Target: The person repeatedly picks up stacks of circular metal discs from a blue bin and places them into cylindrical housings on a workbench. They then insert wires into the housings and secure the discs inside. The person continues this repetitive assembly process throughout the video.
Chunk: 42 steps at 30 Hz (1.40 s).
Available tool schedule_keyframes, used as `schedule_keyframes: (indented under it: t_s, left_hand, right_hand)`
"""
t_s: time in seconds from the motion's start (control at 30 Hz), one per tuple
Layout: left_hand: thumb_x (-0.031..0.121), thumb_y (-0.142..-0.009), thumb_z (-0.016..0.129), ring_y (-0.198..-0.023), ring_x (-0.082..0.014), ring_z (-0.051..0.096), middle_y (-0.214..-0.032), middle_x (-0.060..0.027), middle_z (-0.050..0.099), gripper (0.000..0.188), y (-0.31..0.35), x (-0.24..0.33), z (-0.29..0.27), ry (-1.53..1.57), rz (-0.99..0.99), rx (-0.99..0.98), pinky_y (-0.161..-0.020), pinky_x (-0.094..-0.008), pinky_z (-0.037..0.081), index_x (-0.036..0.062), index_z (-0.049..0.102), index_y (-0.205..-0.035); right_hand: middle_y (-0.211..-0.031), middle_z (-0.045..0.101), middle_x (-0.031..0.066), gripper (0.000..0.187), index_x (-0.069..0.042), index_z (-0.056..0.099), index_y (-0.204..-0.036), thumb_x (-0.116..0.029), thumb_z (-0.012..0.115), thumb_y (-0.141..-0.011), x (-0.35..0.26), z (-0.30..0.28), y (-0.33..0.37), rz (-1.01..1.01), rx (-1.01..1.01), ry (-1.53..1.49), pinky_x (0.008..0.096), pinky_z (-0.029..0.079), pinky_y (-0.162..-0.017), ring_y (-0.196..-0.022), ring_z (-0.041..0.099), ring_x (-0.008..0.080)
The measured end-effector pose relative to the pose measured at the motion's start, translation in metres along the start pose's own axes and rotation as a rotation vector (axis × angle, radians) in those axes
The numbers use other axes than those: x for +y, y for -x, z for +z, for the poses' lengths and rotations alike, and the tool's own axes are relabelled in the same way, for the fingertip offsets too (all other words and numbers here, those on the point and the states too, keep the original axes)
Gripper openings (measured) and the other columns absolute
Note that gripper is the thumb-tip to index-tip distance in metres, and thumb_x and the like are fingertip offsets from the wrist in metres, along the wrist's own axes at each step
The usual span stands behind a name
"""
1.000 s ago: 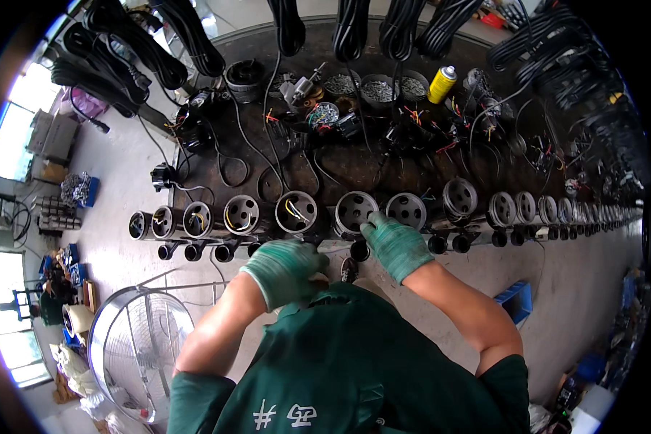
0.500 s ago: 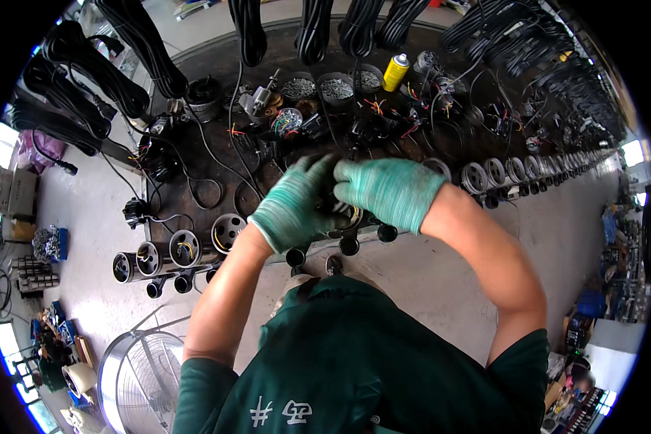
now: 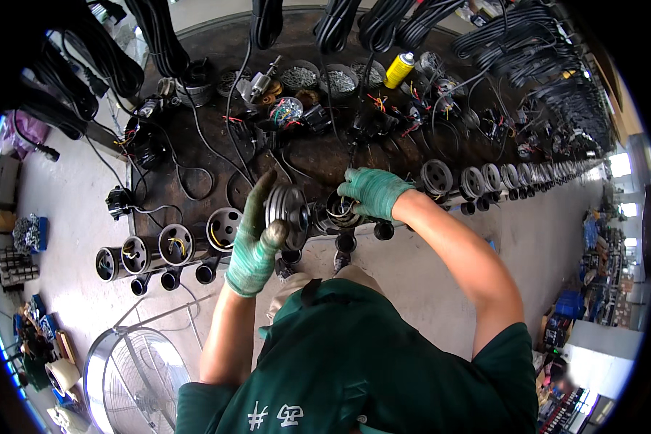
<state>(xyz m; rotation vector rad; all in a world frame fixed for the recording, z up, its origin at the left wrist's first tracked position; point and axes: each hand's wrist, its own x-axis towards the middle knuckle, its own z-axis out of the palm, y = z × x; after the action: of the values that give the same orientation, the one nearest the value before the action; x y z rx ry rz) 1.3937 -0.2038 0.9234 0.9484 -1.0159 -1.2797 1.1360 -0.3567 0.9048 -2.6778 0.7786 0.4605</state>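
My left hand [image 3: 250,253], in a green-and-white glove, is curved against the side of a grey ribbed round metal part [image 3: 288,210]. Its thumb lies over the near edge and its fingers point up along the far side. This part is tipped sideways, with a dark hub facing right. My right hand [image 3: 377,194], gloved alike, has its fingertips closed over the rim of an open cylindrical housing [image 3: 342,211] with wiring inside. A short black tube [image 3: 346,241] sticks out below that housing. The glove hides part of the rim.
More round housings [image 3: 176,244] line the bench's near edge on both sides. Coiled black cables [image 3: 338,25] hang overhead. Tubs of screws [image 3: 338,79], a yellow spray can [image 3: 399,70] and wired parts [image 3: 372,119] lie on the dark bench [image 3: 318,166]. A large fan [image 3: 137,380] stands lower left.
My hands have moved apart from over the housing. The left went left and down, and the ribbed part now shows beside it. My right hand has drawn back slightly to the housing's rim.
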Motion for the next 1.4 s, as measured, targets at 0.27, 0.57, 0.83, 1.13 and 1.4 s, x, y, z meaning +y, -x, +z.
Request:
schedule_keyframes:
  t_s: [0.27, 0.57, 0.83, 1.13, 1.4]
  left_hand:
    - [0.061, -0.107, 0.043, -0.138, -0.0243, 0.050, -0.149, -0.0150, 0.051, 0.079, 0.026, -0.043, 0.031, -0.147, -0.016, 0.055, -0.117, -0.0379, 0.039, 0.0031, 0.032, -0.161]
    - [0.065, -0.101, 0.049, -0.115, -0.0245, 0.066, -0.142, -0.0123, 0.058, 0.081, -0.006, -0.074, 0.066, 0.136, -0.343, 0.074, -0.084, -0.0389, 0.061, 0.0113, 0.034, -0.160]
    - [0.057, -0.105, 0.045, -0.118, -0.0205, 0.064, -0.146, -0.0105, 0.055, 0.077, -0.025, -0.075, 0.077, 0.069, -0.332, -0.059, -0.081, -0.0333, 0.060, 0.0079, 0.028, -0.162]
    - [0.054, -0.096, 0.071, -0.124, -0.0156, 0.055, -0.144, -0.0089, 0.054, 0.094, -0.022, -0.072, 0.088, -0.111, -0.192, -0.217, -0.105, -0.0304, 0.047, 0.0037, 0.027, -0.163]
    - [0.023, -0.079, 0.090, -0.123, -0.0233, 0.060, -0.139, -0.0143, 0.056, 0.104, -0.045, -0.090, 0.087, -0.804, 0.113, -0.281, -0.101, -0.0387, 0.053, 0.0048, 0.029, -0.160]
  right_hand:
    - [-0.113, 0.068, 0.0164, 0.023, -0.008, 0.071, -0.111, -0.024, 0.068, -0.095, -0.014, 0.005, 0.019, 0.220, 0.082, -0.208, 0.0482, 0.055, -0.091, -0.106, 0.068, 0.0378]
    - [-0.108, 0.069, 0.0152, 0.025, -0.009, 0.074, -0.114, -0.011, 0.068, -0.090, 0.009, 0.070, 0.050, 0.122, 0.635, -0.500, 0.0437, 0.056, -0.089, -0.103, 0.069, 0.0353]
    - [-0.119, 0.068, 0.0165, 0.036, -0.006, 0.072, -0.121, -0.003, 0.063, -0.086, 0.010, 0.093, 0.040, 0.042, 0.805, -0.497, 0.0438, 0.056, -0.092, -0.108, 0.068, 0.0357]
    - [-0.109, 0.068, 0.0184, 0.032, -0.007, 0.070, -0.120, -0.009, 0.068, -0.088, 0.005, 0.079, 0.041, 0.120, 0.703, -0.524, 0.0475, 0.055, -0.088, -0.100, 0.067, 0.0390]
    - [-0.111, 0.072, 0.0236, 0.044, -0.007, 0.066, -0.130, 0.001, 0.063, -0.087, 0.014, 0.078, 0.035, 0.147, 0.711, -0.810, 0.0453, 0.056, -0.089, -0.105, 0.069, 0.0402]
